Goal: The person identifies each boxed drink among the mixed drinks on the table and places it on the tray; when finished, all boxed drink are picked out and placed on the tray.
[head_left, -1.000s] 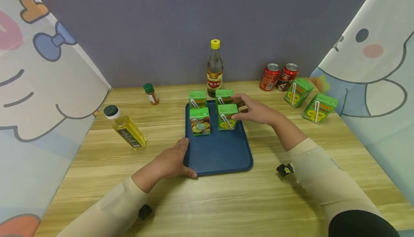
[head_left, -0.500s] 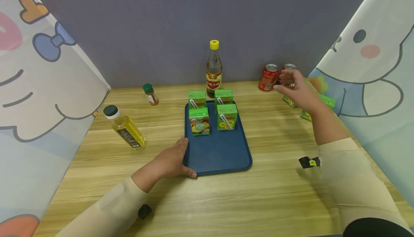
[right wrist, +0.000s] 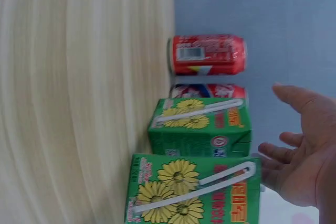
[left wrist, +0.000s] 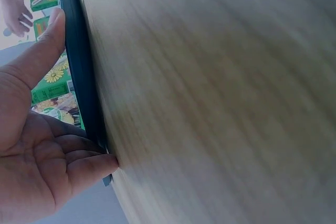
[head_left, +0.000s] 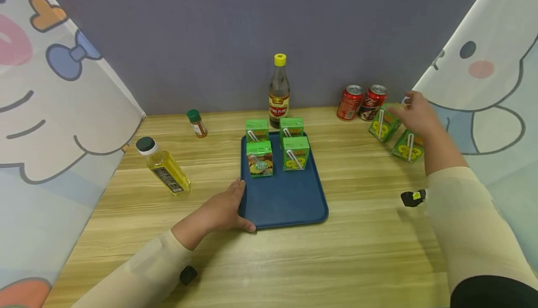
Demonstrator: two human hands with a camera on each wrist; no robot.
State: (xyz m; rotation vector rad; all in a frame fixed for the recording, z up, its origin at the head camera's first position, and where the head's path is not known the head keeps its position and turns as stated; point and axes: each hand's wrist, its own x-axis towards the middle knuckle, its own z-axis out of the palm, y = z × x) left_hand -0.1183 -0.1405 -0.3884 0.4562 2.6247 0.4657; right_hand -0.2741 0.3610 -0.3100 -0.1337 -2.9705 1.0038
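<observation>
My left hand (head_left: 222, 210) rests against the near left corner of a blue tray (head_left: 286, 203), fingers along its left side and thumb at its front edge. In the left wrist view the fingertips touch the rim (left wrist: 81, 61). Several green drink cartons with straws stand on the tray's far half, among them a front-left carton (head_left: 260, 164) and a front-right carton (head_left: 296, 156). My right hand (head_left: 422, 116) hovers with fingers apart over two more cartons: a farther carton (head_left: 380, 128) and a nearer carton (right wrist: 191, 192). Nothing is held in it.
Two red soda cans (head_left: 350, 103) stand beside the farther carton, near the back wall. A dark sauce bottle (head_left: 279, 97) with a yellow cap stands behind the tray. To the left are an oil bottle (head_left: 168, 172) and a small spice jar (head_left: 197, 125).
My right hand has left the front-right carton on the tray and travelled right, past the cans, to above the two cartons at the right. The left hand and tray have stayed put.
</observation>
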